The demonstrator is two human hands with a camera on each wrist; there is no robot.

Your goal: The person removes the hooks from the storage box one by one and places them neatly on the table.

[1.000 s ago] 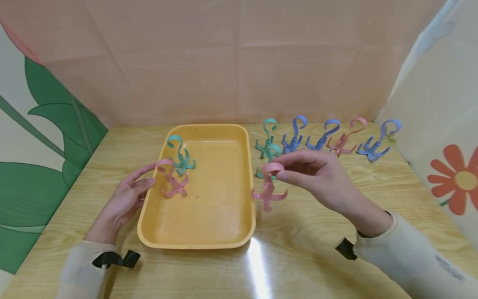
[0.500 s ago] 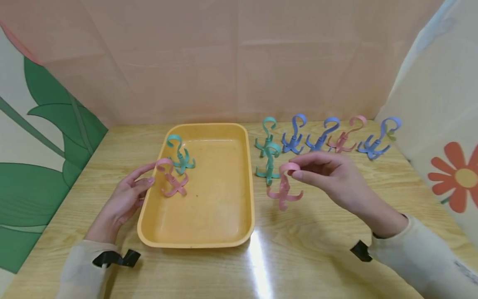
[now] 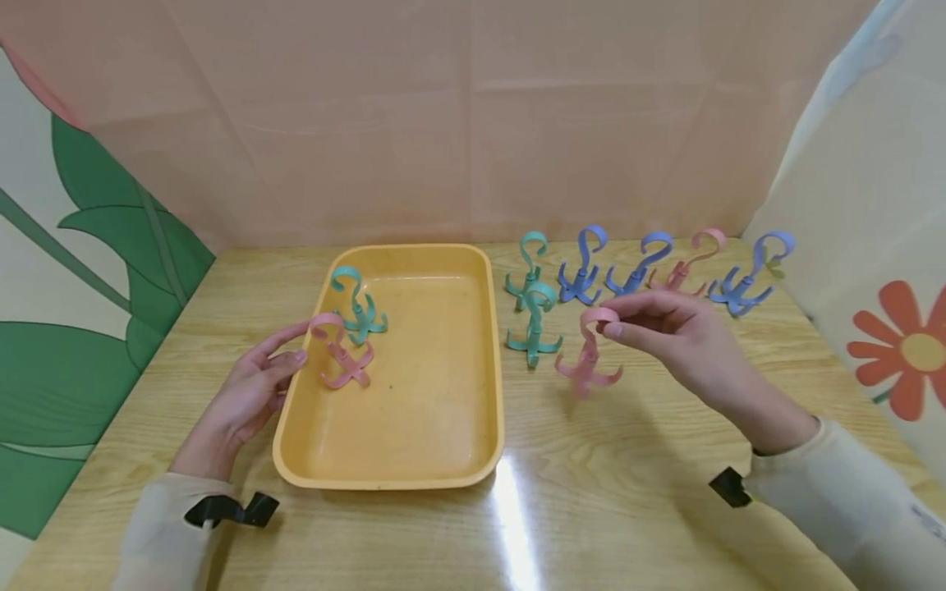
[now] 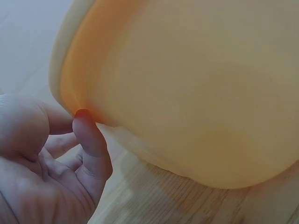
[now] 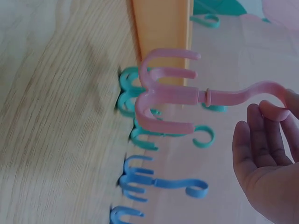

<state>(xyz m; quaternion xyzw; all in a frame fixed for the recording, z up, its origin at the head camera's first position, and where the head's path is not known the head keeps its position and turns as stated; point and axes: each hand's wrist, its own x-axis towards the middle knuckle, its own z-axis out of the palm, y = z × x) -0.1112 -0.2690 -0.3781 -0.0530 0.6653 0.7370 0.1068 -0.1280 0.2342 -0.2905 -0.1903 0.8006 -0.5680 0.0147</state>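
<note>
My right hand pinches the curled top of a pink four-pronged rotating hook, which hangs prongs down just right of a standing green hook. In the right wrist view the pink hook lies across the frame, its curl between thumb and fingers. My left hand grips the left rim of the yellow tray between thumb and fingers. Inside the tray, near that hand, are another pink hook and a green hook.
Along the back of the wooden table stands a row with a green hook, blue hooks and a pink hook partly behind my right hand. A pink backdrop closes off the far side; a flowered panel flanks the right.
My right hand has carried the pink hook to the right, away from the tray's right rim, uncovering the front green hook. The left hand and tray have stayed put.
</note>
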